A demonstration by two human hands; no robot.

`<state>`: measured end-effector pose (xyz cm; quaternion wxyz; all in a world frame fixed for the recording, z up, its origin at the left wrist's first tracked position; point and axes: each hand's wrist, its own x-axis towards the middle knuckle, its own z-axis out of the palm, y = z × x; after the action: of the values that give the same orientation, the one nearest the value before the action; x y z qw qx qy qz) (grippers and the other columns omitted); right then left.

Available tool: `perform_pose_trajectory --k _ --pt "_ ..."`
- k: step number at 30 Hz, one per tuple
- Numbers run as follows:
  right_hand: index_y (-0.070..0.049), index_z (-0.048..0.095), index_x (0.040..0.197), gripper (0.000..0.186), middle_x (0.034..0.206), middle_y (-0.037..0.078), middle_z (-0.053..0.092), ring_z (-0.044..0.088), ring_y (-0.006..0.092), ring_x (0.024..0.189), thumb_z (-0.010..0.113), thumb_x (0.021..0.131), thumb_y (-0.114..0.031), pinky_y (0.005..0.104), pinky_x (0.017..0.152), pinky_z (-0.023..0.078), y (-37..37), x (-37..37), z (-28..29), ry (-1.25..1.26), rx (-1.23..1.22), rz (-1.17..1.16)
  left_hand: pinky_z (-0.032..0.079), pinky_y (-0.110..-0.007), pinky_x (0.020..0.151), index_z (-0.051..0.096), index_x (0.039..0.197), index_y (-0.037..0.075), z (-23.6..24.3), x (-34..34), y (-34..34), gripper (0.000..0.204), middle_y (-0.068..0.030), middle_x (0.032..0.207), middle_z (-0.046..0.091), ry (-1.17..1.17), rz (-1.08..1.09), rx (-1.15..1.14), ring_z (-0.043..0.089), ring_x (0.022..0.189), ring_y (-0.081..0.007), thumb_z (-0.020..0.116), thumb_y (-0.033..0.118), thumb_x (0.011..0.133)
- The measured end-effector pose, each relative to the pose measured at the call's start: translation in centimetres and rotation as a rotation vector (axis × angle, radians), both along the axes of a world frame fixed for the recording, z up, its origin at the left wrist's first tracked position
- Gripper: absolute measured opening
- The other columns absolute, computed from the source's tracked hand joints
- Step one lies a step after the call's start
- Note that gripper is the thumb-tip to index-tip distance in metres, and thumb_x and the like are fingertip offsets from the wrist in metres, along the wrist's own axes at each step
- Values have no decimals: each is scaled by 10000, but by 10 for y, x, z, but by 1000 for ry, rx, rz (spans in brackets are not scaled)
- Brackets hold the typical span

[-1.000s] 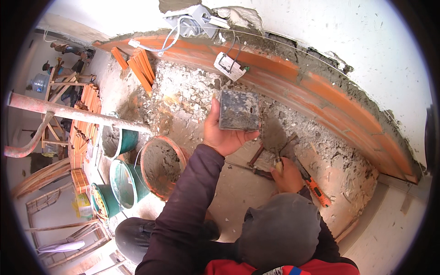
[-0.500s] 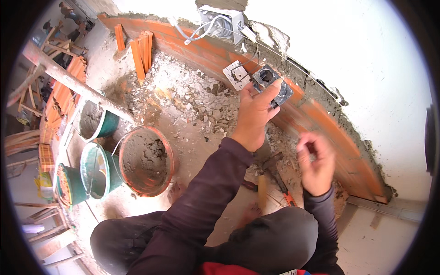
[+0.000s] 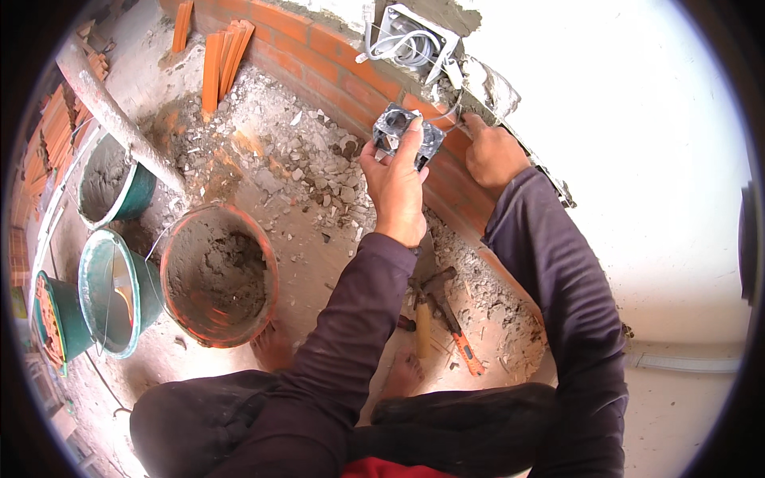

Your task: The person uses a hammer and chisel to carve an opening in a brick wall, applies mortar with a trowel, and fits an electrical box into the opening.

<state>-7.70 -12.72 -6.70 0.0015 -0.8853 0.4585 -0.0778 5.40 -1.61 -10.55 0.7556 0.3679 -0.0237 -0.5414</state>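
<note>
A: Anything legible?
B: Dark marks on the orange grip (image 3: 468, 354) of the hammer (image 3: 438, 280), too small to read.
A: And the containers?
B: The orange tub (image 3: 209, 333) holds grey mortar (image 3: 233, 275). So does the farthest green bucket (image 3: 137, 193). The middle bucket (image 3: 146, 287) has a yellow-handled tool (image 3: 125, 299) in it; the leftmost bucket (image 3: 73, 319) holds orange-brown stuff (image 3: 50, 319), too blurred to name.
A: Where's the black box (image 3: 431, 142)?
B: In the left hand (image 3: 396, 199), gripped between thumb and fingers, in front of the brick wall (image 3: 323, 44).
A: What's changed?
B: Half a second ago the right hand (image 3: 496, 159) hung in the air above the hammer. Now it's at the wall's top, fingers curled beside a dark wire (image 3: 459, 106); whether they pinch it, I can't tell.
</note>
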Motion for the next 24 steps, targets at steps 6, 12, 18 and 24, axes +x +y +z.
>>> perform_pose_trajectory --k 6,12,18,24 --pt "-29 620 1037 219 777 254 664 673 419 748 593 825 -77 508 710 530 53 4 31 -107 38 -16 379 -452 1003 258 1425 81 8 -4 2 905 -92 1312 474 -148 -7 -2 506 1158 -182 813 441 807" --pt "-82 681 905 143 896 105 672 663 355 768 712 774 -131 460 672 525 63 -10 61 -71 -489 -75 472 -354 864 250 1421 3 16 -31 -16 986 -117 1219 485 -263 -104 -9 521 1060 -169 801 529 795" --pt "-75 716 890 153 776 144 698 676 359 763 667 830 -208 448 688 528 40 -26 72 -68 -276 -277 493 -336 886 356 1376 -35 18 -54 -44 902 -158 1200 482 -479 -21 17 550 1037 -218 797 505 805" --pt "-69 719 901 160 764 142 695 678 345 729 671 843 -211 422 675 524 37 -35 75 -129 -234 -256 489 -374 944 419 1360 -34 39 -53 -60 865 -228 1292 414 -720 -19 241 558 1094 -285 800 500 795"
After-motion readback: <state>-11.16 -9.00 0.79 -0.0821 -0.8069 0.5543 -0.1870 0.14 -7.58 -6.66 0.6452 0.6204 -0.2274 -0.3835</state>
